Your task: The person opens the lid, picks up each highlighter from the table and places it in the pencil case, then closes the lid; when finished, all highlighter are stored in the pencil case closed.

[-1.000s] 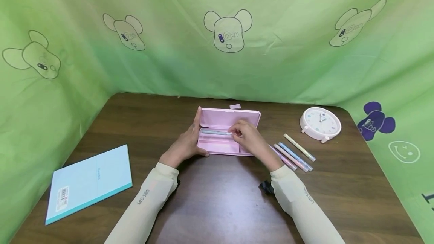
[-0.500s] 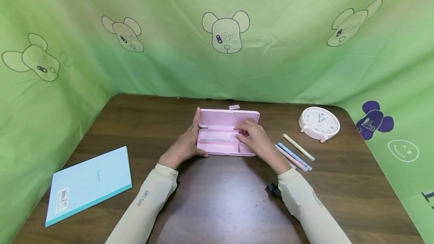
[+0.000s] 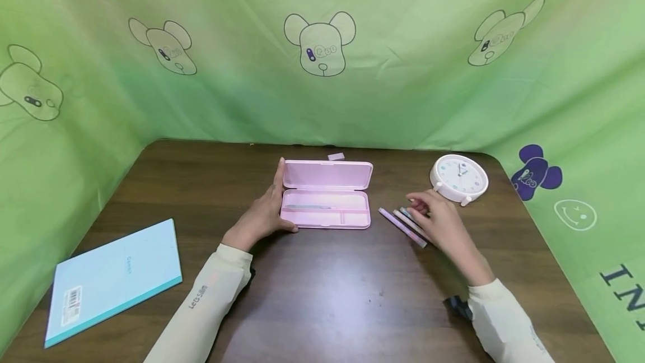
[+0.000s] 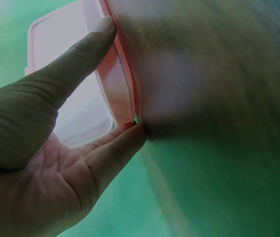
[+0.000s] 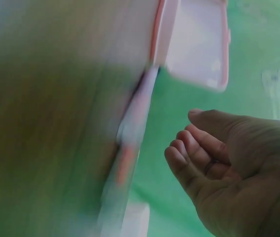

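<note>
Pencil case: pink pencil case (image 3: 313, 218) stands mid-table with its lid (image 3: 327, 175) raised; a long rear compartment, a long front one and a small one at front right are visible.
Case contents: one slim blue-grey pen (image 3: 308, 206) lies lengthwise in the rear compartment, along the divider.
Left hand: left hand (image 3: 259, 218) spans the case's left end, fingers extended, thumb touching the front corner and fingers against the lid side; it steadies the case without lifting it.
Right hand: right hand (image 3: 435, 217) is over the loose pens, fingers loosely bent, thumb and fingertips apart in the wrist view; nothing is held.
Loose pens: purple pen (image 3: 400, 227), pale pen (image 3: 406, 222) and blue pen (image 3: 405, 211) lie right of the case; the hand partly covers the blue one. Whether more lie beneath cannot be told.
Progress, as judged: early stage; one pen inside, at least three outside, lid not closed.
Surroundings: alarm clock (image 3: 459, 176) behind the right hand; notebook (image 3: 116, 279) at far left.
</note>
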Demonstrator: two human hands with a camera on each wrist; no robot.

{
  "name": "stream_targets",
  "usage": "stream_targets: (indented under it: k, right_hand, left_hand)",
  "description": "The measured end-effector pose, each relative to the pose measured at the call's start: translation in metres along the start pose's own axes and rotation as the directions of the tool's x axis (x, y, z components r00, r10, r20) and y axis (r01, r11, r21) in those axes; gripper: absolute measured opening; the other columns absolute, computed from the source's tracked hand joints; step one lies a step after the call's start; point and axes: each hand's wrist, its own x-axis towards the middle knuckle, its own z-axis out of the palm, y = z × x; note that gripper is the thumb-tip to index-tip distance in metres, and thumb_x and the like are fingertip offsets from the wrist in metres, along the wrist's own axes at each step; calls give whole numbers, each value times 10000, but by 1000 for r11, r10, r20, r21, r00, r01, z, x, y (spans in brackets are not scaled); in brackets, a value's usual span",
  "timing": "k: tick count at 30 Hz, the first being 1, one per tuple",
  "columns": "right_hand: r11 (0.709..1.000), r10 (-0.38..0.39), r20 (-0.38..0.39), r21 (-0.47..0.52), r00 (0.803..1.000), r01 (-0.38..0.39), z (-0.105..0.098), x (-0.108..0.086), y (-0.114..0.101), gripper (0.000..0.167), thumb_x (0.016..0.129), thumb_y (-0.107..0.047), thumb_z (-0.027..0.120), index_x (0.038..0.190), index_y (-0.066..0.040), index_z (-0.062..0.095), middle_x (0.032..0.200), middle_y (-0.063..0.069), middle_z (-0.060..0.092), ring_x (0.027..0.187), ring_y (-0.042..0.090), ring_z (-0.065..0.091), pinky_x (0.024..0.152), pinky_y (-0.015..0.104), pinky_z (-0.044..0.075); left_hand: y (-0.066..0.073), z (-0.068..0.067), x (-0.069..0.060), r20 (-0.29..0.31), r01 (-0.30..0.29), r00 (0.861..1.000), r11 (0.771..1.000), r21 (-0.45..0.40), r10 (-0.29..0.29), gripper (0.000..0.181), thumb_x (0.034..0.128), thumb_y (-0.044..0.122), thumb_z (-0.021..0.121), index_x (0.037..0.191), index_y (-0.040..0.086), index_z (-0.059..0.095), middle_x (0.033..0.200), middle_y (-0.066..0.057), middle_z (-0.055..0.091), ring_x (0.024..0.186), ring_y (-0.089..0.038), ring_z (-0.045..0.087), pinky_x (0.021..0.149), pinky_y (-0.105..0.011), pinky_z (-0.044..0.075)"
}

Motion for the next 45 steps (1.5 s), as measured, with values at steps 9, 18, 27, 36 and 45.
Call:
stream_targets:
  k: [9, 18, 27, 36, 45]
  right_hand:
    - [993, 98, -75, -52, 992, -103, -42, -42, 51, 261, 858, 99, 847, 1102, 106, 755, 929, 161, 735, 792, 47, 621, 705, 71, 477]
    - [987, 163, 84, -20, 983, -162, -49, -49, 68, 272, 913, 18, 841, 1150, 108, 744, 995, 192, 766, 805, 5, 644, 691, 183, 544]
    - [983, 182, 132, -20, 974, -181, -41, -43, 66, 193, 937, 21, 810, 1109, 91, 754, 916, 120, 743, 782, 118, 659, 664, 228, 536]
    - [985, 169, 99, -57, 981, -164, -37, -44, 66, 86, 940, 22, 805, 1018, 49, 783, 869, 64, 717, 760, 89, 607, 668, 257, 511]
    - [984, 172, -7, -45, 985, -172, -37, -47, 63, 94, 916, 63, 783, 1003, 27, 795, 915, 116, 741, 771, 18, 600, 671, 190, 507]
  left_hand:
    - [8, -5, -1, 8, -3, 1000, 1000, -2, 3, 1688, 707, 240, 1063, 1660, 396, -322, 1801, -201, 118, 1453, -532, 474, 1125, -666, 443]
    - [13, -8, -8, 2, -17, 1000, 1000, 23, 17, 1687, 720, 243, 1056, 1657, 348, -342, 1765, -266, 209, 1402, -529, 528, 1080, -681, 465]
    - [12, -7, -5, 7, -31, 999, 999, 20, 31, 1678, 725, 251, 1053, 1661, 318, -338, 1767, -273, 193, 1386, -545, 534, 1063, -683, 477]
    - [27, -16, -13, 29, 1, 1000, 1000, 12, -2, 1663, 743, 252, 1043, 1656, 340, -344, 1739, -300, 253, 1382, -548, 537, 1072, -687, 469]
    - [29, -18, -13, 42, -13, 999, 999, 34, 12, 1628, 771, 232, 1026, 1664, 326, -331, 1752, -316, 189, 1370, -563, 537, 1085, -661, 475]
